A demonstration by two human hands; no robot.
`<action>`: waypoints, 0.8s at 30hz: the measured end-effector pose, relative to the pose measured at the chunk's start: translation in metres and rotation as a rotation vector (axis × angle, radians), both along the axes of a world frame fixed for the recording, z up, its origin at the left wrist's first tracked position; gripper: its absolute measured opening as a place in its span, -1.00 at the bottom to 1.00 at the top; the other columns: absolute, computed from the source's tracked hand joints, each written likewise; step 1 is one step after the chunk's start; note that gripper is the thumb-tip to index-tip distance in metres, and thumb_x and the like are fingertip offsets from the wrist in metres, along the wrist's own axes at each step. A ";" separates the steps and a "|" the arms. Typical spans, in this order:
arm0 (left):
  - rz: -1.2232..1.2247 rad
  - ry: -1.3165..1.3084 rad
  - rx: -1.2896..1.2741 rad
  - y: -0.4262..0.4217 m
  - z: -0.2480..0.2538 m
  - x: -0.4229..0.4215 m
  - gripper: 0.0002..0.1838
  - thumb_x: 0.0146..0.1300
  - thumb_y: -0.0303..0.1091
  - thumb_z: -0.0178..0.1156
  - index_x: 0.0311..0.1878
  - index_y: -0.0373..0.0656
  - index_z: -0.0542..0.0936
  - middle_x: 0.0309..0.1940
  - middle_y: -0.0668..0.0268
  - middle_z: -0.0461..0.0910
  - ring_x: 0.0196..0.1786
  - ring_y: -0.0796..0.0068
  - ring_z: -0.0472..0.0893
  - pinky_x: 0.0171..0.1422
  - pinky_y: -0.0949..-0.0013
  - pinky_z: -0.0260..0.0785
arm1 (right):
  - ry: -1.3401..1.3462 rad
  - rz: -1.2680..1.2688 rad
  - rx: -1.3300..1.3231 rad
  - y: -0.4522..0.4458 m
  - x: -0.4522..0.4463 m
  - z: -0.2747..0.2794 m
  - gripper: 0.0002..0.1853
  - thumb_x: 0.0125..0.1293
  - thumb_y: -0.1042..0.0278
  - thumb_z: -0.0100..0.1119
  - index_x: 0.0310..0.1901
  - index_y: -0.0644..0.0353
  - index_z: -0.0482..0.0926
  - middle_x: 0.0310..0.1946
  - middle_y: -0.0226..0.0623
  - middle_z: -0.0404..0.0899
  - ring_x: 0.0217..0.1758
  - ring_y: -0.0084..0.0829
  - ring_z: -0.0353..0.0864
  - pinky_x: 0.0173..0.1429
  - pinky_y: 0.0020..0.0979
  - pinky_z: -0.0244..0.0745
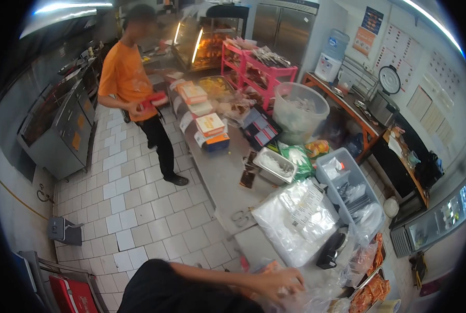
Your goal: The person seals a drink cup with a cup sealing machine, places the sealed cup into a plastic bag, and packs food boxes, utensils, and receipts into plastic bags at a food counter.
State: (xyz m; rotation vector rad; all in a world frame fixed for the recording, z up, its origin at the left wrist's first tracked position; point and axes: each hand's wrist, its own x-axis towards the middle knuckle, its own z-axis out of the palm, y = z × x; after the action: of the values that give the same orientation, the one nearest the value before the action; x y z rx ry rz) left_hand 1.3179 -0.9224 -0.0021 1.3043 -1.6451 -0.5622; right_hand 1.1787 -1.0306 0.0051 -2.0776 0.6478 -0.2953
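Observation:
My left hand (281,284) reaches in from the bottom edge, its forearm bare below a black sleeve. Its fingers are curled over a crinkled clear plastic bag (313,298), with part of the grip hidden and slightly blurred. Something orange shows in the plastic just behind the wrist. Beyond the hand lies a stack of clear plastic bags (290,224) with a printed label on top. A black tape dispenser-like object (333,248) stands to the right of that stack. My right hand is out of view.
Metal trays of orange-red food (371,295) sit at lower right, near a blue-grey bin of packaged utensils (324,172). Scissors (240,216) lie at the table edge (220,208). Across the table, a person in an orange shirt (123,68) holds something red.

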 end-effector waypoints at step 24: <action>-0.355 1.718 0.666 0.133 -0.076 0.061 -0.22 0.24 0.32 -0.30 0.20 -0.20 0.34 0.25 0.17 0.22 0.32 0.27 0.17 0.37 0.20 0.02 | -0.305 0.109 0.351 0.078 0.048 0.042 -0.52 0.41 -0.02 -0.27 0.03 0.26 0.38 0.05 -0.23 0.36 0.17 -0.38 0.29 0.25 -0.33 0.20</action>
State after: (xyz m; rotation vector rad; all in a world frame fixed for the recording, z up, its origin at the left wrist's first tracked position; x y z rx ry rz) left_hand 1.3791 -0.7892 -0.0782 0.4110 -0.1590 -1.8455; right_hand 1.2264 -0.9530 0.0468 -1.6811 0.3695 -0.3957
